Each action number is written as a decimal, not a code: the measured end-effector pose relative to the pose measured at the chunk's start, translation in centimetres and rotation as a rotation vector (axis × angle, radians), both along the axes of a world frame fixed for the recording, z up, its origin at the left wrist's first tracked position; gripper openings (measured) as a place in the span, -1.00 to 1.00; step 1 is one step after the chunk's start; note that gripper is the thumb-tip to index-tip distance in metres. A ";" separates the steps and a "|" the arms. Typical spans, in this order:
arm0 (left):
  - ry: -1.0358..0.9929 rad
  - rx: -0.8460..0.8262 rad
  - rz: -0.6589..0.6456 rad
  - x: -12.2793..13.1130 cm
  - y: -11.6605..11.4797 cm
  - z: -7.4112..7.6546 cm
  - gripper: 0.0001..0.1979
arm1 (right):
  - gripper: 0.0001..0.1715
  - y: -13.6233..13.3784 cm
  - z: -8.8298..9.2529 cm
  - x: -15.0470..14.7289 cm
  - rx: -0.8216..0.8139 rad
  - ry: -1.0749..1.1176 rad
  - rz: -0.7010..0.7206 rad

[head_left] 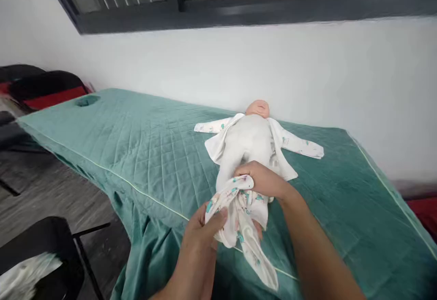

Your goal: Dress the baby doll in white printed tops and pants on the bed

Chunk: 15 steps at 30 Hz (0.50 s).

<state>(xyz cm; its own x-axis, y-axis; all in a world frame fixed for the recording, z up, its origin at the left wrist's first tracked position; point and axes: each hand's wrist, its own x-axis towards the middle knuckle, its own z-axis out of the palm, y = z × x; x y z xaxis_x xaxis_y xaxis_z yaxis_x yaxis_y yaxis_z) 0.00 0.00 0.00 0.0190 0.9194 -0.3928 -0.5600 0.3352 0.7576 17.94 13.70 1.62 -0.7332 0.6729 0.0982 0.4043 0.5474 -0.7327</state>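
Note:
A baby doll (248, 138) with a white cloth body lies on its back, head toward the wall. Its white printed baby jacket (300, 146) is spread open with both sleeves stretched out sideways. White printed baby pants (235, 204) are bunched around the doll's lower legs, one pant leg hanging toward the table's front edge. My left hand (205, 227) is closed on the left side of the pants, thumb on top. My right hand (261, 179) is closed at the upper edge of the pants, against the doll's leg; its fingertips are partly hidden by the cloth.
The doll lies on a long bed with a green quilted cover (153, 140), which has a face hole (87, 101) at the far left. A white wall (205, 63) runs behind it. A black chair (41, 245) at lower left holds a white cloth (27, 275). More chairs (51, 90) stand beyond.

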 end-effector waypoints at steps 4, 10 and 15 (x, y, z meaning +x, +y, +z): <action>-0.011 0.001 0.041 0.3 -1.3 -1.0 -0.51 | -0.88 0.1 -0.5 -0.1 -0.010 -0.012 0.010; 0.090 -0.009 0.082 -1.9 -0.9 -3.4 -0.59 | -0.92 0.1 -1.2 -0.6 -0.013 -0.057 -0.060; 0.253 0.024 0.022 -3.6 -0.2 -4.0 -0.61 | -0.90 -0.3 -0.7 -1.0 -0.018 -0.072 -0.079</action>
